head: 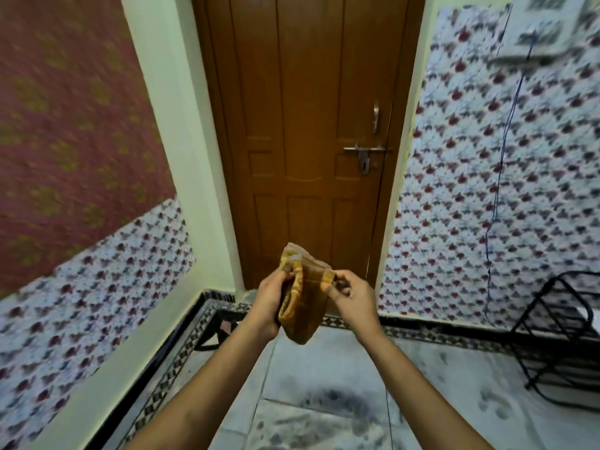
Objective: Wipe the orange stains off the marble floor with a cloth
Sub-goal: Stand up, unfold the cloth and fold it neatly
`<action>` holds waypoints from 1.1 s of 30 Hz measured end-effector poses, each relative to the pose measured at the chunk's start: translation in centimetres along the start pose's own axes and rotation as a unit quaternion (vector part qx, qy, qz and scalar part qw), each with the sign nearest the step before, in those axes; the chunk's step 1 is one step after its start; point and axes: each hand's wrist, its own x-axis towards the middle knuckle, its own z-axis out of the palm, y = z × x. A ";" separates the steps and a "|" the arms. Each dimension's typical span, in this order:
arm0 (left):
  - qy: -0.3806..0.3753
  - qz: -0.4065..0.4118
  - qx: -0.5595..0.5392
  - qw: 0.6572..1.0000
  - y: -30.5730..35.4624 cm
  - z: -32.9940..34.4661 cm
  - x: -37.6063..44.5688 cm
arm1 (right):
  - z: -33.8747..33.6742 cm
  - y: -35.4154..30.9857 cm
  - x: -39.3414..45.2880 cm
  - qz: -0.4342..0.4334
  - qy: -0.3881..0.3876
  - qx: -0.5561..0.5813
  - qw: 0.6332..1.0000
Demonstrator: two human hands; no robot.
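Note:
Both my hands hold a bunched yellow-brown cloth (305,297) up in front of me, above the floor. My left hand (269,303) grips its left side, fingers wrapped around a folded edge. My right hand (350,300) pinches the upper right corner between thumb and fingers. The cloth hangs down between the two hands. The marble floor (324,384) below is pale grey with dark smudged patches; I cannot make out any orange stain on it in this blurred view.
A closed brown wooden door (308,125) with a metal latch (365,151) stands straight ahead. Patterned walls rise left and right. A black wire rack (561,336) stands on the floor at the right. A dark patterned border runs along the floor's edges.

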 end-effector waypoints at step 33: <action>-0.102 0.210 0.208 0.950 4.8 -5.6 -3.9 | 3.0 -10.1 -2.4 0.115 -0.035 0.336 0.934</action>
